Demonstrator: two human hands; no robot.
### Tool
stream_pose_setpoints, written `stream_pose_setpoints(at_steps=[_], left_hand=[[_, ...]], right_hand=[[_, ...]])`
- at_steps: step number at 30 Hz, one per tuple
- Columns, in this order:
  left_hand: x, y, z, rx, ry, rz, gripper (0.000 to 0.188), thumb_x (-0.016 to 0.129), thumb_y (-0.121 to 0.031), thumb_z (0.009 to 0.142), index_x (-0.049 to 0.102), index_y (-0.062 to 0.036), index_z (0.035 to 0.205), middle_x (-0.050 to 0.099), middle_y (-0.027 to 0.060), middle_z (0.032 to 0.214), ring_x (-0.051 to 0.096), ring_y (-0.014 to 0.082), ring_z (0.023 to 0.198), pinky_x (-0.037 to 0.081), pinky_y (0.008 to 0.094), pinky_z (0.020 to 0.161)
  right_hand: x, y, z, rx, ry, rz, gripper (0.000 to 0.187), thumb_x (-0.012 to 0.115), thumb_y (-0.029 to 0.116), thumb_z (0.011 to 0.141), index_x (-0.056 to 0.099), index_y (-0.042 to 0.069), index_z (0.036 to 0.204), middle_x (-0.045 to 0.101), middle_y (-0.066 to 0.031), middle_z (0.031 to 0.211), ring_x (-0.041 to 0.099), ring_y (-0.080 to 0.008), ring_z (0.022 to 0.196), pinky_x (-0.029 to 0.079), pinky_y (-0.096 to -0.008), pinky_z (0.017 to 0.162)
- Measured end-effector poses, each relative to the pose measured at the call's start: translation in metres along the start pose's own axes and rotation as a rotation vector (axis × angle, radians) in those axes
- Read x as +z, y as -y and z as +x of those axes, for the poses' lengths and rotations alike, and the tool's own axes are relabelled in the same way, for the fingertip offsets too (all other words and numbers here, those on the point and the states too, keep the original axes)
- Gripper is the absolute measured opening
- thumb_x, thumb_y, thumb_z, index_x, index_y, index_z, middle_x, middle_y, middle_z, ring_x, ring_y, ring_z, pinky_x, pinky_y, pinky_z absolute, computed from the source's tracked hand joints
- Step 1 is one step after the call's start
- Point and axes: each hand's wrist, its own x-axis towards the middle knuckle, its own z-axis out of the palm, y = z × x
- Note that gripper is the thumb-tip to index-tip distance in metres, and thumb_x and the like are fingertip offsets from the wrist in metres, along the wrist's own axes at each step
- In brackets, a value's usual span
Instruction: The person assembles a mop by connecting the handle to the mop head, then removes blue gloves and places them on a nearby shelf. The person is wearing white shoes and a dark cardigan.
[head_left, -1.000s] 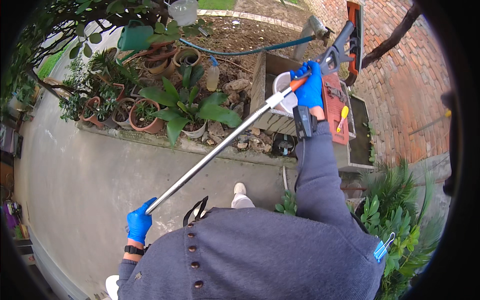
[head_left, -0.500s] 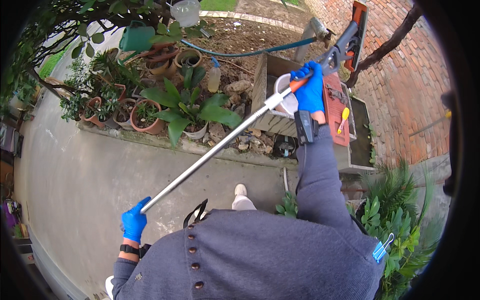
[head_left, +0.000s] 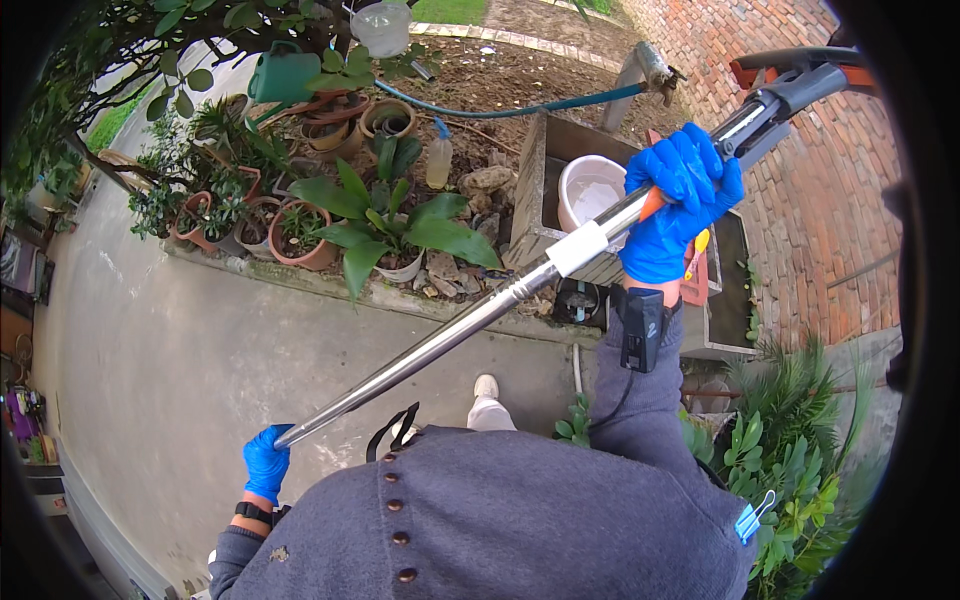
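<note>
A long-handled mop (head_left: 430,358) slants across my front, its silver pole rising from lower left to upper right. My left hand (head_left: 266,464), in a blue glove, is wrapped round the pole's lower-left end. Higher up, my right hand (head_left: 680,205), gloved in blue too, grips the pole near its orange collar, just below the grey lever part. The grey-and-orange mop head (head_left: 800,75) is raised at the upper right, its far end cut off by the picture's dark rim. Behind the pole and right hand sits a white basin (head_left: 590,188) in a concrete sink (head_left: 548,170).
A tap (head_left: 660,72) with a blue hose (head_left: 520,108) stands behind the sink. Potted plants (head_left: 310,235) and a green watering can (head_left: 280,75) line the bed's left side. Concrete paving (head_left: 200,340) lies before me, a brick surface (head_left: 800,200) to the right.
The mop's head end has swung right and turned, with my right hand moving right and a little lower. My left hand keeps its hold near the same place.
</note>
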Motion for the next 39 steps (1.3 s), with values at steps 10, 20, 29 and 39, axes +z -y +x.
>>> stream_pose_setpoints(at_steps=[10, 20, 29, 39], left_hand=[[0.010, -0.003, -0.006, -0.049, 0.077, -0.040, 0.021, 0.064, -0.006, 0.074, 0.068, -0.0136, 0.093, 0.066, 0.0140, 0.079, 0.065, 0.0340, 0.071, 0.050, 0.0392, 0.062], [0.044, 0.017, -0.053, -0.303, 0.417, -0.174, 0.015, 0.064, -0.013, 0.078, 0.070, -0.0163, 0.092, 0.066, 0.0142, 0.078, 0.065, 0.0350, 0.071, 0.051, 0.0384, 0.061], [-0.005, 0.018, -0.098, -0.665, 0.935, -0.522, 0.021, 0.070, -0.021, 0.084, 0.071, -0.0082, 0.101, 0.070, 0.0098, 0.082, 0.063, 0.0125, 0.077, 0.049, 0.0313, 0.069], [-0.018, 0.061, -0.137, -0.707, 1.057, -0.485, 0.029, 0.073, -0.022, 0.084, 0.070, -0.0004, 0.103, 0.071, 0.0069, 0.090, 0.059, 0.0085, 0.086, 0.049, 0.0298, 0.074]], right_hand=[[0.002, -0.004, -0.001, -0.003, 0.013, -0.036, 0.024, 0.058, 0.028, 0.090, 0.044, 0.016, 0.073, 0.043, 0.0081, 0.056, 0.039, -0.0036, 0.043, 0.035, -0.0244, 0.052], [-0.086, -0.001, -0.073, 0.023, -0.574, -0.441, 0.027, 0.058, 0.033, 0.091, 0.045, 0.016, 0.075, 0.038, 0.0060, 0.057, 0.037, -0.0089, 0.050, 0.034, -0.0277, 0.055], [-0.221, -0.076, -0.206, 0.366, -1.352, -0.720, 0.021, 0.064, 0.031, 0.089, 0.057, 0.011, 0.090, 0.054, -0.0053, 0.075, 0.055, -0.0217, 0.061, 0.053, -0.0430, 0.063], [-0.273, -0.130, -0.261, 0.553, -1.404, -0.603, 0.023, 0.066, 0.032, 0.088, 0.054, 0.014, 0.079, 0.055, -0.0033, 0.071, 0.058, -0.0206, 0.065, 0.053, -0.0428, 0.072]])
